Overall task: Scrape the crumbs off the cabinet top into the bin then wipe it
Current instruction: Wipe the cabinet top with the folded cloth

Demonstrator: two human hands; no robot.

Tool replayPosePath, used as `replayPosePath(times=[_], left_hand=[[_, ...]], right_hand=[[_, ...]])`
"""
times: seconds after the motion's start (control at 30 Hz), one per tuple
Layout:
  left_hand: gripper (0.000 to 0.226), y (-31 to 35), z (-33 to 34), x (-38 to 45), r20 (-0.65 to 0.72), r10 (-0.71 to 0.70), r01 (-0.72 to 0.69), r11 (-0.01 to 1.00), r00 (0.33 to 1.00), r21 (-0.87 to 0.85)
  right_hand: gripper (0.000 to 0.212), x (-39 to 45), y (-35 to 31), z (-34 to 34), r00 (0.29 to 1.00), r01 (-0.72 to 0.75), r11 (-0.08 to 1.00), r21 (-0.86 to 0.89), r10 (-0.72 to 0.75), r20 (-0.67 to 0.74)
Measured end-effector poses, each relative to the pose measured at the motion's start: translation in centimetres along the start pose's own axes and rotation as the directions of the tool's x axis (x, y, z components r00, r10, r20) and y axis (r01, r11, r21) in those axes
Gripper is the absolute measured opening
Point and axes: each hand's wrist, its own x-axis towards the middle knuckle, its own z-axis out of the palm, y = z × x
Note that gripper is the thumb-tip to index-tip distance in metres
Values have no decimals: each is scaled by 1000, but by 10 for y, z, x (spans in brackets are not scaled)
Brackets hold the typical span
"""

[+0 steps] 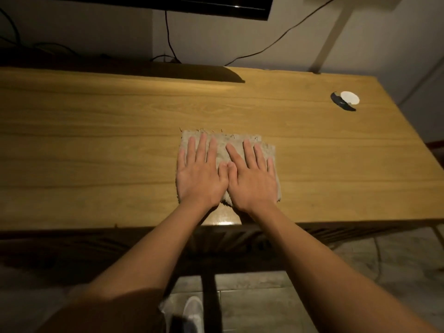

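A folded beige cloth (pixel 230 140) lies flat on the wooden cabinet top (pixel 96 145), near the middle and close to the front edge. My left hand (pixel 199 174) presses flat on the cloth's left half, fingers straight and spread. My right hand (pixel 252 176) presses flat on its right half the same way. The two thumbs touch side by side in the middle. I see no crumbs on the wood and no bin in view.
A white round object with a dark piece beside it (pixel 346 100) sits at the far right of the top. A dark screen (pixel 216 6) hangs on the wall behind, with cables (pixel 168 39) trailing down. The cabinet's front edge (pixel 120 227) is just below my wrists.
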Motion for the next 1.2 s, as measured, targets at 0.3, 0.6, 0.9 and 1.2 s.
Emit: replayPosePath(times=[0.3, 0.6, 0.9, 1.2], left_hand=[[61, 32, 4, -75, 48, -44, 42, 999, 998, 22], [58, 39, 8, -12, 58, -56, 55, 998, 997, 28], [57, 55, 17, 115, -58, -73, 76, 996, 996, 54], [54, 80, 12, 265, -111, -110, 123, 985, 988, 120]], right_hand=[[52, -71, 24, -3, 998, -42, 999, 21, 40, 49], [54, -17, 27, -7, 995, -91, 996, 1, 91, 27], [52, 116, 44, -22, 998, -59, 998, -9, 59, -10], [51, 269, 63, -46, 999, -16, 1000, -16, 15, -35]])
